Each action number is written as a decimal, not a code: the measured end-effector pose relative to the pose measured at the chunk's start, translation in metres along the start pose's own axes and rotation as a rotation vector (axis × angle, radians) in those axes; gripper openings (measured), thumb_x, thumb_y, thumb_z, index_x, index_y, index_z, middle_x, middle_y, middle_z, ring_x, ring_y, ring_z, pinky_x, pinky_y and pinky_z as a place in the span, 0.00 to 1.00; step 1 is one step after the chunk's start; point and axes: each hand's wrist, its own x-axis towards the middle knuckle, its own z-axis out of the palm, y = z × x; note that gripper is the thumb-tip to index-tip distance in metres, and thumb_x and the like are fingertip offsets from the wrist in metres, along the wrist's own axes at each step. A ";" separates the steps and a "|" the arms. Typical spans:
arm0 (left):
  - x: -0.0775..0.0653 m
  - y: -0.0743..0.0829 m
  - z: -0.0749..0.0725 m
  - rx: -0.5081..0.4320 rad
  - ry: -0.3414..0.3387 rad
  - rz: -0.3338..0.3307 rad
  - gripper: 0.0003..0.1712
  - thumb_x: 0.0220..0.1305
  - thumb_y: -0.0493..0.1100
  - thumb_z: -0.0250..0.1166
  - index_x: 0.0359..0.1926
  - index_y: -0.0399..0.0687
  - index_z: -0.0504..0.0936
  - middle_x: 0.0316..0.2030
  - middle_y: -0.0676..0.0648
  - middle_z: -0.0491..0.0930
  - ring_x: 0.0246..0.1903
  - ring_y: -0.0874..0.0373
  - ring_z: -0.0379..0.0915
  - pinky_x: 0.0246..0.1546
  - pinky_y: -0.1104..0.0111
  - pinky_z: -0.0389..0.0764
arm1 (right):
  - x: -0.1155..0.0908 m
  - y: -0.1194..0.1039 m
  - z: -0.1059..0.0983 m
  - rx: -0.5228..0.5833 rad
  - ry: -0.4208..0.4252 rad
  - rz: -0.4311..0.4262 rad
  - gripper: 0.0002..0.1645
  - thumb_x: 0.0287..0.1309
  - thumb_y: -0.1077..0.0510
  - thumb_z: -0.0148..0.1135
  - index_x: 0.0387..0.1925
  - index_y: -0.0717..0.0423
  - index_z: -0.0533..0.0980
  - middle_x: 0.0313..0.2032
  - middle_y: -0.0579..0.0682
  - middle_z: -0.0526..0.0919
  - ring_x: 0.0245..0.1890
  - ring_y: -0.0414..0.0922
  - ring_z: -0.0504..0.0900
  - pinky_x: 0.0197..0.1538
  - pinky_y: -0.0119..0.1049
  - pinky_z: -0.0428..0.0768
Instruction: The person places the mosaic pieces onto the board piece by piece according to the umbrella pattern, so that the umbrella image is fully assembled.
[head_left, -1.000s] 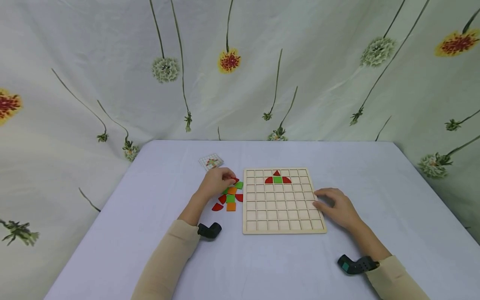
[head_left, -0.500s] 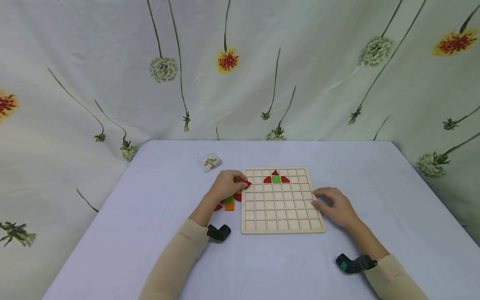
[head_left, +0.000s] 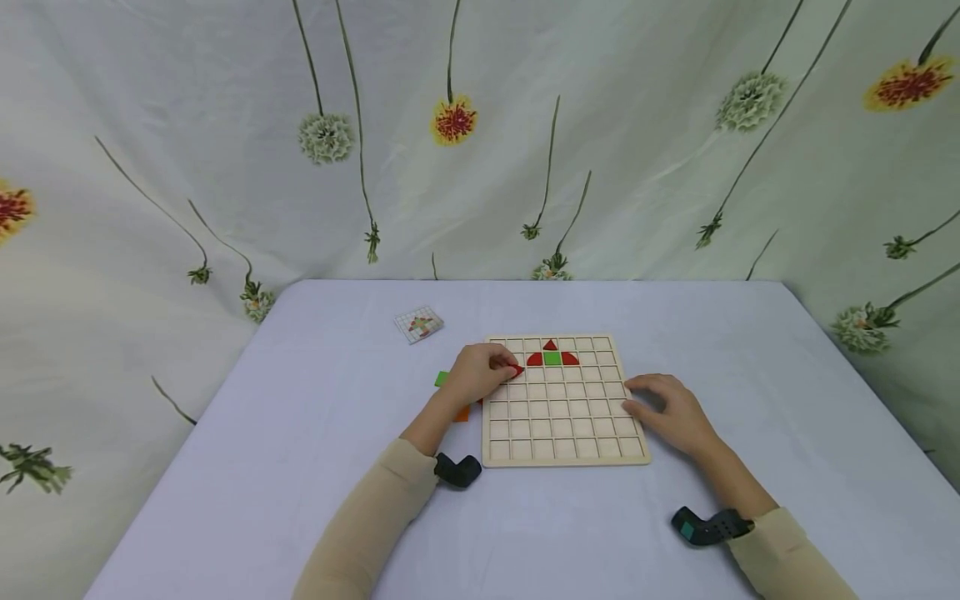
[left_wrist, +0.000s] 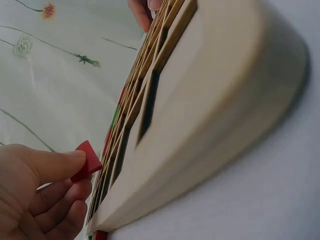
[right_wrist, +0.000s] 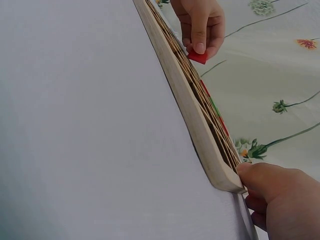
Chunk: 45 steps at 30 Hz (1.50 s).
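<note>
My left hand [head_left: 483, 372] pinches a small red piece [left_wrist: 87, 161] between thumb and fingers, over the upper left part of a wooden grid board [head_left: 566, 429]. In the right wrist view, the red piece [right_wrist: 198, 56] hangs close above the board's far side. A red triangle [head_left: 550, 344] sits in the board's top row. Below it, a green square [head_left: 552, 358] lies between two red rounded pieces [head_left: 571, 359]. My right hand [head_left: 675, 412] rests at the board's right edge, its thumb and index fingertips set apart along it.
Partly hidden by my left hand and forearm, loose pieces lie left of the board, among them a green one [head_left: 441, 378] and an orange one [head_left: 462, 414]. A small pattern card [head_left: 418, 324] lies farther back on the white-covered table [head_left: 315, 358]. A flowered cloth [head_left: 637, 125] hangs behind.
My left hand has carried the red piece rightward from the loose pieces to over the board. The right hand has stayed at the board's edge.
</note>
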 end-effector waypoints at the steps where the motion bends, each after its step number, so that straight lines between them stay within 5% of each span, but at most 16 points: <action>1: 0.001 0.000 0.001 -0.004 0.001 0.000 0.03 0.63 0.39 0.68 0.36 0.45 0.85 0.30 0.52 0.81 0.30 0.60 0.73 0.35 0.68 0.75 | 0.000 0.000 0.000 0.000 -0.001 0.000 0.18 0.57 0.56 0.69 0.47 0.62 0.81 0.50 0.61 0.81 0.55 0.60 0.73 0.59 0.58 0.67; 16: 0.004 0.000 0.018 -0.039 -0.007 -0.007 0.04 0.64 0.41 0.67 0.37 0.47 0.85 0.30 0.54 0.81 0.30 0.60 0.73 0.35 0.69 0.75 | 0.000 0.002 0.000 0.005 0.000 -0.014 0.18 0.57 0.57 0.69 0.47 0.62 0.81 0.50 0.61 0.81 0.55 0.60 0.73 0.58 0.58 0.67; 31: -0.004 0.007 0.011 0.093 0.060 -0.053 0.04 0.62 0.41 0.67 0.32 0.48 0.86 0.29 0.53 0.79 0.30 0.58 0.72 0.34 0.66 0.73 | 0.000 -0.003 -0.002 0.005 -0.013 0.015 0.18 0.57 0.57 0.69 0.48 0.62 0.80 0.51 0.61 0.80 0.56 0.60 0.73 0.60 0.57 0.66; 45: -0.005 0.012 0.017 0.311 0.104 -0.013 0.08 0.62 0.43 0.68 0.29 0.47 0.88 0.25 0.52 0.79 0.27 0.59 0.71 0.26 0.69 0.72 | 0.000 -0.002 -0.003 0.000 -0.016 0.015 0.19 0.57 0.57 0.69 0.48 0.63 0.80 0.51 0.62 0.80 0.56 0.61 0.73 0.60 0.58 0.66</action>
